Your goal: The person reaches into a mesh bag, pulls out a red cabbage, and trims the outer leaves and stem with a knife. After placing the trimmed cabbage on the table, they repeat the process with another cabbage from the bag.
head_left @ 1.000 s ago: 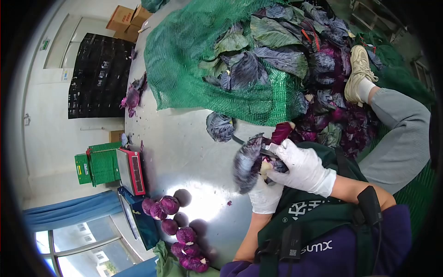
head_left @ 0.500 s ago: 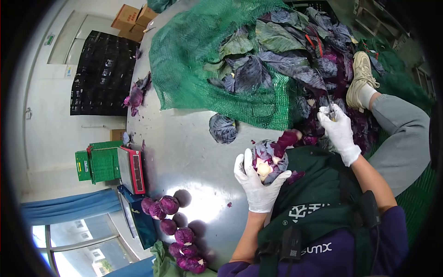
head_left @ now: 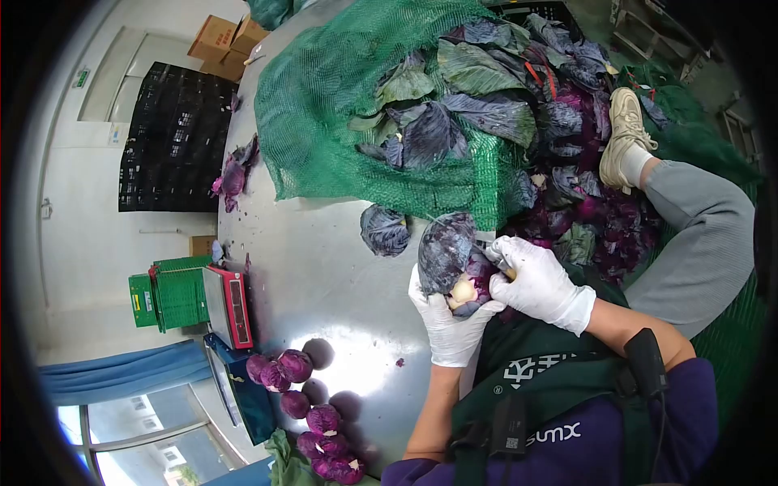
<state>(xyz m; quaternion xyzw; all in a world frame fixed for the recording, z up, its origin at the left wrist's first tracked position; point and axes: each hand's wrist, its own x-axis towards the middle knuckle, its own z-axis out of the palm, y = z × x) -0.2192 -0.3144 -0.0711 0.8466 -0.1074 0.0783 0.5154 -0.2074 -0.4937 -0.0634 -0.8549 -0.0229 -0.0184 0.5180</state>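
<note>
A red cabbage (head_left: 463, 292) with its pale cut stem facing up sits in my white-gloved left hand (head_left: 450, 324), the fingers wrapped around it from below and the side. One large dark outer leaf (head_left: 446, 251) stands away from the head on its far side. My right hand (head_left: 541, 282), gloved too, is closed on a knife (head_left: 508, 273) against the right side of the cabbage. Only a bit of the knife's handle shows; its blade is mostly hidden. Another whole cabbage (head_left: 385, 230) in dark leaves rests on the metal table just beyond.
Green mesh netting (head_left: 324, 121) with loose outer leaves (head_left: 486, 121) covers the far table. Trimmed leaves (head_left: 600, 219) heap up at the right, beside a leg in grey trousers (head_left: 697, 219). Several peeled purple cabbages (head_left: 296, 366) lie at lower left, near a red scale (head_left: 237, 308).
My right hand has come down and left with the knife from the leaf heap to the cabbage. A large outer leaf now sticks out from the head. The left hand keeps its hold.
</note>
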